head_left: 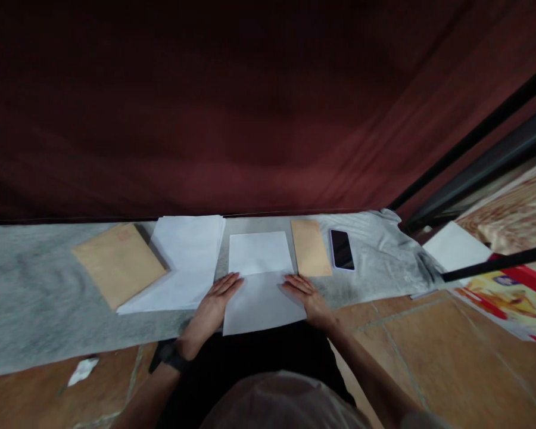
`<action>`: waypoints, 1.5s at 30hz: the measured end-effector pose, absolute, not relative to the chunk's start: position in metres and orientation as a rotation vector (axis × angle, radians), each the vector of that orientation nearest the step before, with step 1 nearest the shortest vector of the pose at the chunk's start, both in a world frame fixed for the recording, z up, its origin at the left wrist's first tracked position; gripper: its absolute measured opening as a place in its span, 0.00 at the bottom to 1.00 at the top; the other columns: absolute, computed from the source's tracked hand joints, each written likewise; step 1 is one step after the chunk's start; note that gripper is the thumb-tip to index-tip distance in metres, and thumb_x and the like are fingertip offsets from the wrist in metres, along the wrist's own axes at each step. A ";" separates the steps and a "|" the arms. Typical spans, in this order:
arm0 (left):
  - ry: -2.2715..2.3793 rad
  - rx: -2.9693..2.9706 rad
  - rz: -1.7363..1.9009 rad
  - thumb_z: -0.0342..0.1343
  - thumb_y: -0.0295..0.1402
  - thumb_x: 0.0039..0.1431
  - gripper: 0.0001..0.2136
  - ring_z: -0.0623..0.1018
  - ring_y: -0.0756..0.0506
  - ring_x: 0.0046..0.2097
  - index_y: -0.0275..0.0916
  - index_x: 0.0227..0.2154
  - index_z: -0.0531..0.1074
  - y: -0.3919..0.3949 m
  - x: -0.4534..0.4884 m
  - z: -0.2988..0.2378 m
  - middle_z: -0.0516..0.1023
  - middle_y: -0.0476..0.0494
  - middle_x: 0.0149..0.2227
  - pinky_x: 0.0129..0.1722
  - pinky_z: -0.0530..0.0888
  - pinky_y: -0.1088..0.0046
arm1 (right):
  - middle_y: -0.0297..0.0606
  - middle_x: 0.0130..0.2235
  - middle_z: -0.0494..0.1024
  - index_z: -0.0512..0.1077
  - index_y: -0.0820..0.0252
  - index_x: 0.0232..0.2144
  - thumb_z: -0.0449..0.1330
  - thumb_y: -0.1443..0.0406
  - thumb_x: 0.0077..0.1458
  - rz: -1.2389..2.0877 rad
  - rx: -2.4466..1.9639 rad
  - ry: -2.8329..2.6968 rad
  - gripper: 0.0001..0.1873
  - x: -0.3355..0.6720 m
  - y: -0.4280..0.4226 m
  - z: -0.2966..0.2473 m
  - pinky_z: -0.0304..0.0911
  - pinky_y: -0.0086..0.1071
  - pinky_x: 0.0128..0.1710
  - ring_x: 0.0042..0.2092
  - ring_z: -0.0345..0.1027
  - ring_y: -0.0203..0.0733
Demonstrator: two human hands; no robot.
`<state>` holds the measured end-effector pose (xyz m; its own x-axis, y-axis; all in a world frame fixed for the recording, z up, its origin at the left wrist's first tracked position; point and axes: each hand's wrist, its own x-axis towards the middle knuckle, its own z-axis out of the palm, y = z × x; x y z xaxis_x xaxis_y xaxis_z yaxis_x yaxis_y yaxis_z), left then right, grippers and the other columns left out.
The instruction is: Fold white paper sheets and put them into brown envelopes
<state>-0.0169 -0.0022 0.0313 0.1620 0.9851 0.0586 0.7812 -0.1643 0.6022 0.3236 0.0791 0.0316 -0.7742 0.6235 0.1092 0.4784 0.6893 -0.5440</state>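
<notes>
A white sheet of paper (263,304) lies in front of me, a crease running across its middle and its lower part reaching over the cloth's front edge. My left hand (217,302) rests on the sheet's left edge near one end of the crease, fingers stretched out. At the other end, my right hand (308,298) lies on the right edge with its fingers extended too. Left of the sheet is a stack of white paper (187,256), partly under a large brown envelope (118,262). A smaller brown envelope (311,247) sits just beyond my right hand.
A phone (342,249) lies to the right on the grey cloth (370,256). Dark red fabric (250,149) rises behind. Black bars (495,271), a white sheet (455,247) and a colourful printed box (513,298) are at far right. A white scrap (83,370) lies on the tiled floor.
</notes>
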 end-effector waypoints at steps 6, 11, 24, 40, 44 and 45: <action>1.585 2.023 0.447 0.44 0.17 0.56 0.33 0.65 0.43 0.69 0.48 0.62 0.70 -0.021 -0.027 0.041 0.65 0.49 0.69 0.69 0.63 0.57 | 0.43 0.71 0.58 0.65 0.55 0.66 0.62 0.65 0.55 0.704 -0.784 -2.737 0.36 0.329 0.072 0.029 0.41 0.51 0.73 0.72 0.51 0.50; 1.507 2.049 0.547 0.46 0.25 0.65 0.25 0.66 0.44 0.68 0.49 0.62 0.70 -0.001 0.001 0.062 0.68 0.48 0.67 0.71 0.59 0.57 | 0.44 0.71 0.59 0.65 0.56 0.66 0.61 0.68 0.54 0.683 -0.771 -2.731 0.36 0.330 0.069 0.023 0.41 0.52 0.73 0.72 0.51 0.50; 1.731 2.084 0.676 0.50 0.41 0.69 0.25 0.55 0.36 0.73 0.42 0.66 0.65 0.108 0.058 0.023 0.60 0.37 0.71 0.72 0.48 0.50 | 0.44 0.71 0.59 0.64 0.52 0.67 0.65 0.52 0.54 0.818 -0.786 -2.732 0.39 0.329 0.073 0.027 0.40 0.52 0.72 0.71 0.51 0.55; 1.524 2.040 0.457 0.56 0.22 0.57 0.39 0.58 0.40 0.72 0.56 0.70 0.55 -0.056 -0.025 0.053 0.56 0.49 0.72 0.69 0.61 0.52 | 0.40 0.66 0.69 0.70 0.49 0.62 0.61 0.59 0.58 0.846 -0.797 -2.580 0.29 0.330 0.076 0.017 0.48 0.52 0.71 0.68 0.60 0.49; 1.555 2.176 0.490 0.54 0.19 0.56 0.35 0.63 0.39 0.70 0.52 0.65 0.65 -0.032 -0.017 0.037 0.64 0.46 0.69 0.70 0.61 0.49 | 0.36 0.65 0.70 0.72 0.47 0.61 0.59 0.69 0.53 0.866 -0.833 -2.542 0.32 0.328 0.075 0.017 0.48 0.53 0.71 0.67 0.61 0.47; 1.538 2.197 0.472 0.56 0.19 0.55 0.34 0.64 0.39 0.70 0.52 0.64 0.67 -0.027 -0.015 0.035 0.65 0.45 0.68 0.69 0.61 0.49 | 0.36 0.65 0.70 0.72 0.47 0.60 0.58 0.71 0.52 0.873 -0.836 -2.533 0.34 0.329 0.075 0.017 0.49 0.53 0.71 0.67 0.61 0.47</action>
<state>-0.0154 -0.0272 0.0346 0.3318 0.9426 0.0379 0.8017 -0.3029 0.5153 0.3286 0.0752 0.0165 -0.7717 0.6251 0.1170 0.4204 0.6395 -0.6437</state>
